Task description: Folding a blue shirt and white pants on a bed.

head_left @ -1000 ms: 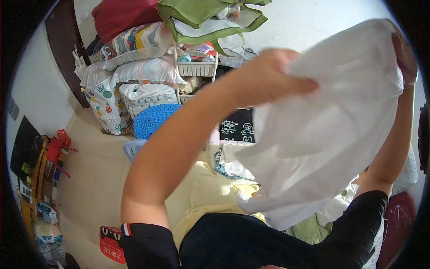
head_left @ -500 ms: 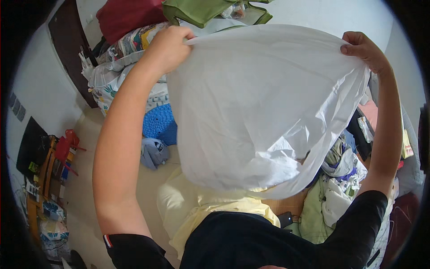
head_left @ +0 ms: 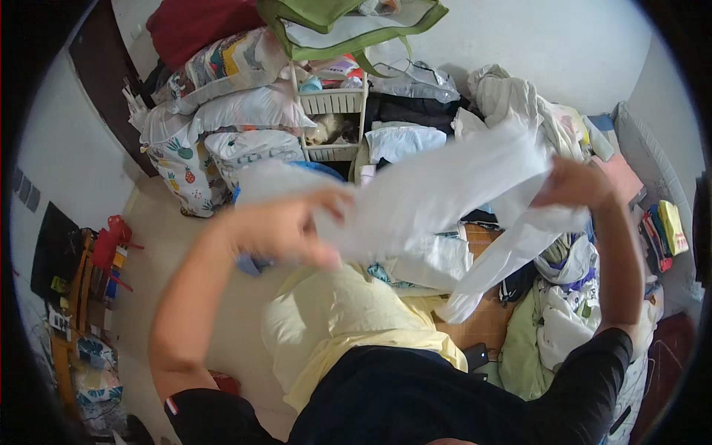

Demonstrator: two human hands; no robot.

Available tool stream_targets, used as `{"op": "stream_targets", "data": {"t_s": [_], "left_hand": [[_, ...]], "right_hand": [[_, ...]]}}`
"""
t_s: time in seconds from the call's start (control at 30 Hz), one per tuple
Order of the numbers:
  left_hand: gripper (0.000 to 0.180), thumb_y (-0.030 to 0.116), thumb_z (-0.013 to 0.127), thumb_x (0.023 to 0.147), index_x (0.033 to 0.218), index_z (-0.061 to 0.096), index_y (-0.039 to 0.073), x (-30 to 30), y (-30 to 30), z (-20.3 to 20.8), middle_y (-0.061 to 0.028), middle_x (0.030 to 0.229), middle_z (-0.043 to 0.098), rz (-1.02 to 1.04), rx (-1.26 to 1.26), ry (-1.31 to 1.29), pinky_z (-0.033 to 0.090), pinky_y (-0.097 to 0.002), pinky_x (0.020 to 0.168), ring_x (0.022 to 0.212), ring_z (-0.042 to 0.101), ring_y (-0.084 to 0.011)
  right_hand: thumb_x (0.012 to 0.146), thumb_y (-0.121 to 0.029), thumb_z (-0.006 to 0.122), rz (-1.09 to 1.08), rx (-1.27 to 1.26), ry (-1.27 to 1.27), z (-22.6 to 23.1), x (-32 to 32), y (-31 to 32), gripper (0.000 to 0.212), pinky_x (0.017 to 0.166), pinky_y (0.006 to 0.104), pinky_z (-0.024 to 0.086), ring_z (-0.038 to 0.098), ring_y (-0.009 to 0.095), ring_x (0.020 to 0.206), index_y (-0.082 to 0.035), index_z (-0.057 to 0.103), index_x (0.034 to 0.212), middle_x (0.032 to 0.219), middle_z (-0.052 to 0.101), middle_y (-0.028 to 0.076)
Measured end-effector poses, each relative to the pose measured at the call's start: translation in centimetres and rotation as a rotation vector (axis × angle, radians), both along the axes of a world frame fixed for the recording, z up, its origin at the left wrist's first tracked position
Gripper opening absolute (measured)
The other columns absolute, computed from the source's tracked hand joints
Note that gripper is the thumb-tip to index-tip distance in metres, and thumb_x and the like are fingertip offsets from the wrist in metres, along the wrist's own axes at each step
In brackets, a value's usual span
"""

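Note:
A thin white plastic bag [head_left: 445, 189] stretches crumpled and blurred between my hands, above my lap. My right hand [head_left: 575, 184] is closed on its right end, and a loose strip of the bag hangs below toward the wooden surface. My left hand [head_left: 282, 230] is beside the bag's left part, its thumb and fingers apart; motion smears it, and part of the bag shows behind it. Below the bag, a folded white cloth or bag with a teal pattern [head_left: 426, 263] lies in front of my yellow-clad knees [head_left: 334, 304].
Beyond stand a cream rack [head_left: 334, 153], a green bag [head_left: 319, 37] and stuffed bags [head_left: 185, 159]. Clothes [head_left: 556, 326] are heaped at right near a dark phone [head_left: 475, 356]. Folded clothes [head_left: 667, 230] lie at the far right; a red chair [head_left: 111, 241] stands left.
The bag was spread wide and held up high by both hands. Both hands have come down nearer me, the bag has collapsed into a narrow bunch, and my left fingers have parted.

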State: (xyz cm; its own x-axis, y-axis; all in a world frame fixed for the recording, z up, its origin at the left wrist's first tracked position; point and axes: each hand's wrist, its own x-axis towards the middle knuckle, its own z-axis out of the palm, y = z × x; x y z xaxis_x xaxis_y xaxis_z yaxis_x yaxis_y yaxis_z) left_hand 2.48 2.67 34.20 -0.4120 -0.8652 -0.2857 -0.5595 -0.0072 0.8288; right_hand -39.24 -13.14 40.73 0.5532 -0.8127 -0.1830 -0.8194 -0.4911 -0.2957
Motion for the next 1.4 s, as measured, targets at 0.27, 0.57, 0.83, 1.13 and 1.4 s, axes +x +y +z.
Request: {"op": "stream_targets", "data": {"t_s": [0.27,0.57,0.83,1.13,1.4], "left_hand": [[0.069,0.043,0.07,0.078,0.129,0.05,0.003,-1.0,6.5,-17.8,-0.0189,0.126,0.056,-0.004,0.315,-0.472,0.045,-0.0421,0.093,0.107,0.058,-0.0358],[0.048,0.021,0.073,0.075,0.118,0.058,0.006,-3.7,7.3,-27.5,-0.0144,0.124,0.053,0.185,-0.362,-0.303,0.041,-0.0406,0.097,0.116,0.05,-0.0335],[0.027,0.015,0.073,0.075,0.099,0.063,0.006,-3.9,5.1,-31.7,-0.0099,0.108,0.056,0.144,-0.382,-0.296,0.044,-0.0398,0.091,0.106,0.052,-0.0313],[0.02,0.012,0.075,0.073,0.083,0.058,0.006,-3.0,5.1,-32.0,-0.0076,0.093,0.056,0.193,-0.468,-0.188,0.045,-0.0394,0.08,0.092,0.054,-0.0302],[0.022,0.013,0.076,0.073,0.087,0.059,0.008,-1.9,3.8,-31.7,-0.008,0.094,0.055,0.113,-0.332,-0.232,0.045,-0.0394,0.08,0.094,0.054,-0.0299]], "right_hand": [[0.088,-0.029,0.062,0.685,0.945,0.14,-19.8,2.8,9.6,0.031,0.068,0.0393,0.044,0.056,0.033,0.07,0.002,0.059,0.09,0.079,0.061,0.02],[0.089,-0.024,0.065,0.502,1.094,0.096,-26.5,-0.3,12.2,0.029,0.055,0.0325,0.037,0.041,0.01,0.058,0.001,0.058,0.077,0.058,0.047,0.004],[0.087,-0.024,0.068,0.522,1.103,0.163,-25.4,0.5,10.6,0.034,0.053,0.0307,0.035,0.037,0.007,0.059,0.001,0.051,0.069,0.056,0.038,0.0],[0.085,-0.022,0.069,0.405,1.137,-0.014,-23.6,-1.1,8.3,0.033,0.05,0.0271,0.032,0.037,0.004,0.057,0.0,0.051,0.067,0.057,0.037,-0.006],[0.086,-0.023,0.069,0.321,1.199,-0.069,-23.5,-2.1,8.3,0.034,0.048,0.0261,0.032,0.037,0.003,0.056,-0.001,0.053,0.066,0.057,0.038,-0.007]]}}
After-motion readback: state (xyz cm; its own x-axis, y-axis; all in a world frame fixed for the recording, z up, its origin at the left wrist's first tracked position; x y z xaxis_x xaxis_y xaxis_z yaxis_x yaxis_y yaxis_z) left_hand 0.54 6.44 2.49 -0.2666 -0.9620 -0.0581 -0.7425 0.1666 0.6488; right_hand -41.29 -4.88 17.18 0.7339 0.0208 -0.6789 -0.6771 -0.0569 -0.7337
